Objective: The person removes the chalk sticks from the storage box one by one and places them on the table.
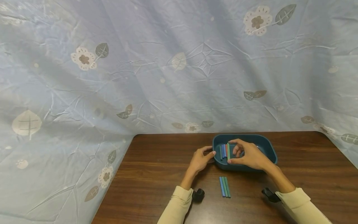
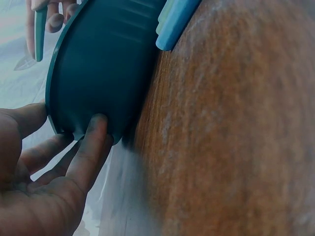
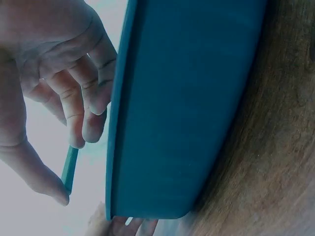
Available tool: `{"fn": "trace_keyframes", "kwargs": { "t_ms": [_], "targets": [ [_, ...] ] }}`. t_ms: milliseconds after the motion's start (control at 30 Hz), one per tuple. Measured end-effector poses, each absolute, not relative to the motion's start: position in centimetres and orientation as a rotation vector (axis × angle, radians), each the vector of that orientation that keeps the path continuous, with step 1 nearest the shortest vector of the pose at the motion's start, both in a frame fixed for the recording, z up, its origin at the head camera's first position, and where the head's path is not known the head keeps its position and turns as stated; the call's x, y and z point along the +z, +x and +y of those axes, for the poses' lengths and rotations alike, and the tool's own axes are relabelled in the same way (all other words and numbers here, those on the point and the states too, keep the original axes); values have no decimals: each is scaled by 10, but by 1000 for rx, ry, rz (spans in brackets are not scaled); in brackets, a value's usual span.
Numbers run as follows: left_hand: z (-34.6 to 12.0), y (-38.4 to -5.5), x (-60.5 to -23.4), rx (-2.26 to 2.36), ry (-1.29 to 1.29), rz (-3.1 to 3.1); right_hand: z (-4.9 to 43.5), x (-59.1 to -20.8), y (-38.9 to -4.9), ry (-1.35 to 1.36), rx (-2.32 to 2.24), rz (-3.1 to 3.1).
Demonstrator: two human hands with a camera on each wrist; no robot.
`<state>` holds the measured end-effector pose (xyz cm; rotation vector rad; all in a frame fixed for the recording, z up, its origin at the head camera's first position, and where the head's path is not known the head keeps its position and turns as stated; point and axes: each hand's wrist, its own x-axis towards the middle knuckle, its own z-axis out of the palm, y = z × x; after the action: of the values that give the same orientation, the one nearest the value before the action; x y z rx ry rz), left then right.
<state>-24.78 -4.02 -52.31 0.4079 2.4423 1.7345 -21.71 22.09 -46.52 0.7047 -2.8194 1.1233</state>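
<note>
A dark blue-green plastic basin (image 1: 267, 146) stands near the far side of the table. My left hand (image 1: 199, 160) holds its left end, thumb at the rim and fingers against the outer wall, as the left wrist view shows. Over the basin, my right hand (image 1: 250, 155) pinches a slim green stick (image 1: 228, 151) end to end between thumb and index finger; its other fingers are bent and free of the stick. Beside that stick, several thin sticks lie side by side in the basin: a dark green stick (image 1: 221, 153), blue ones and a red one (image 1: 226, 150).
In front of the basin, a blue stick (image 1: 222, 187) and two green sticks (image 1: 227, 187) lie side by side on the brown wooden table (image 1: 156, 174). A pale flowered cloth (image 1: 156, 77) hangs behind the table and along its left side. Black straps (image 1: 198, 195) sit at both wrists.
</note>
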Motion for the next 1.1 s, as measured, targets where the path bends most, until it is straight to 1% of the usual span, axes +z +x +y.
{"fn": "trace_keyframes", "kwargs": {
  "t_ms": [333, 767, 1100],
  "targets": [
    [-41, -249, -521, 1641, 402, 2555, 219, -465, -202, 766, 1077, -2768],
    [-41, -247, -522, 1651, 403, 2564, 214, -470, -171, 888, 1189, -2761],
    [-41, -247, -523, 1674, 402, 2530, 212, -486, -158, 975, 1228, -2768]
  ]
}}
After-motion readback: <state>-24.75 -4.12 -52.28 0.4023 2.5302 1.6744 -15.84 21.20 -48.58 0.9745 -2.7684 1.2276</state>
